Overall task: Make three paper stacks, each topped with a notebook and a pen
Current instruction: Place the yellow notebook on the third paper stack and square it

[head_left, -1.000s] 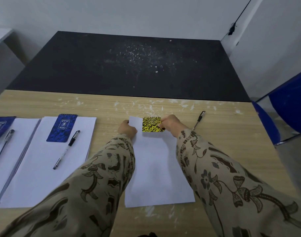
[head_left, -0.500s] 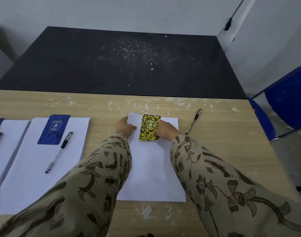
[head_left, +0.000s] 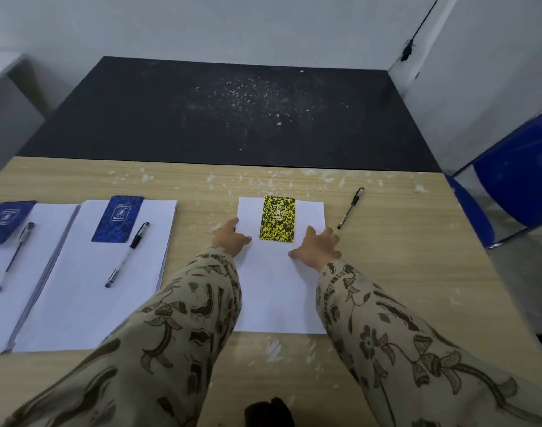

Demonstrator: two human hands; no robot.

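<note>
A yellow-and-black notebook lies flat at the far end of the right paper stack. My left hand rests on that stack's left edge, fingers relaxed. My right hand lies spread on the paper just right of the notebook, holding nothing. A black pen lies on the wooden table to the right of this stack. The middle stack carries a blue notebook and a pen. The left stack carries a blue notebook and a pen.
A black table top adjoins the far edge of the wooden table. A blue chair stands at the right. White paint flecks mark the wood. A dark object shows at the bottom edge.
My right hand laid the yellow notebook flat on the paper and let go of it, then drew back to the right. My left hand stayed at the stack's left edge.
</note>
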